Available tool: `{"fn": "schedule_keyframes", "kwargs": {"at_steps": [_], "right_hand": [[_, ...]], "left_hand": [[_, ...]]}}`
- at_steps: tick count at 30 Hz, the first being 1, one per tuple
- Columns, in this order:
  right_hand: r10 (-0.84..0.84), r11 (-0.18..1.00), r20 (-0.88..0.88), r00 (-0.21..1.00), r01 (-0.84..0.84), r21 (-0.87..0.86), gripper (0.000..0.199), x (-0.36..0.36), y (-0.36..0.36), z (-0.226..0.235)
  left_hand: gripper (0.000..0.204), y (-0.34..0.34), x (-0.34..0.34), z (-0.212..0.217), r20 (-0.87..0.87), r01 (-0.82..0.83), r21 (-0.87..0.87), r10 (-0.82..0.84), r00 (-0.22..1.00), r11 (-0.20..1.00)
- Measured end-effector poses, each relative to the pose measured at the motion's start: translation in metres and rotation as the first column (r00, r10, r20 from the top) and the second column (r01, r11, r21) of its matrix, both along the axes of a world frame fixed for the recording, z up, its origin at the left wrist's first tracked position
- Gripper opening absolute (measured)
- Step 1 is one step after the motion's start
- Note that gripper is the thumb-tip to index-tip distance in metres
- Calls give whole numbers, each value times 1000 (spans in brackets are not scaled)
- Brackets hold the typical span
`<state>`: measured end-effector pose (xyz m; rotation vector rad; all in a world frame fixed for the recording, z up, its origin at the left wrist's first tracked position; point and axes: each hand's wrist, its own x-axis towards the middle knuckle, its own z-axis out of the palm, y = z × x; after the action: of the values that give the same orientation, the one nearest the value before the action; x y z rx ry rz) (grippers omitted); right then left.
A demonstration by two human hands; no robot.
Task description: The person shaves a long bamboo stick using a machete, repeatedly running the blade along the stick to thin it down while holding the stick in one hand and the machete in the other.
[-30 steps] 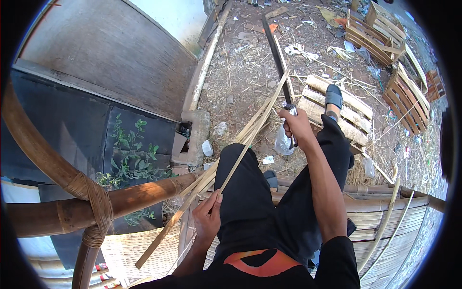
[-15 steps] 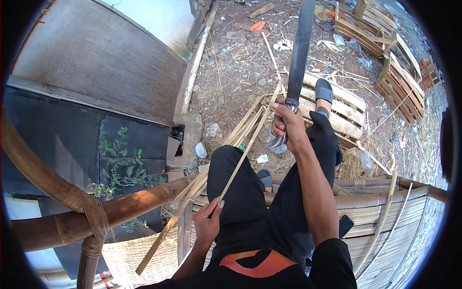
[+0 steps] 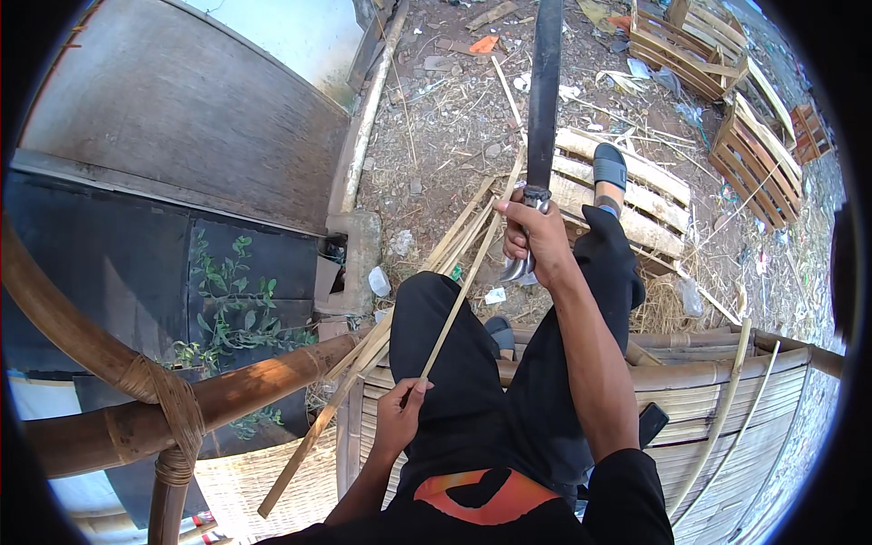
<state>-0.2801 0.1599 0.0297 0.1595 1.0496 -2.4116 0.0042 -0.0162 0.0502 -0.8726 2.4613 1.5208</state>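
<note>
Open dirt ground [image 3: 436, 118] ahead w/ plenty of swing room; bamboo platform [image 3: 727, 400] edge under the legs, thick bamboo rail [image 3: 227, 400] close on the left. Right hand [image 3: 536, 238], fingers clamped on the handle of a long dark machete [image 3: 545, 91], blade pointing up and away. Left hand [image 3: 400, 420], fingers pinched on a thin pale bamboo strip [image 3: 463, 295] slanting across the knee toward the blade hand.

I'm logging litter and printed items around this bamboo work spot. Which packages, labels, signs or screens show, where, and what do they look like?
No signs or screens show.
White cup-like container: on the dirt beside the concrete post, near the person's left knee.
Pale scrap: flat, on the ground below the right hand.
Orange scrap: flat, on the dirt at the top.
</note>
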Motion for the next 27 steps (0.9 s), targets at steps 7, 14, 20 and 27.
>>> {"fn": "schedule_keyframes", "kwargs": {"at_steps": [7, 14, 20, 27], "right_hand": [[10, 992, -45, 999, -5, 125, 22, 4, -3, -3], [345, 881, -188, 920, -248, 402, 27, 24, -4, -2], [554, 710, -490, 673, -74, 701, 22, 30, -7, -14], [737, 499, -535, 413, 200, 843, 28, 37, -4, -18]], "left_hand": [[28, 4, -15, -1, -10, 122, -12, -122, 992, 992], [31, 28, -91, 0, -140, 189, -33, -192, 971, 981], [47, -1, -108, -27, -59, 115, 57, -111, 992, 992], [45, -7, -111, -15, -62, 66, 87, -61, 996, 994]]}}
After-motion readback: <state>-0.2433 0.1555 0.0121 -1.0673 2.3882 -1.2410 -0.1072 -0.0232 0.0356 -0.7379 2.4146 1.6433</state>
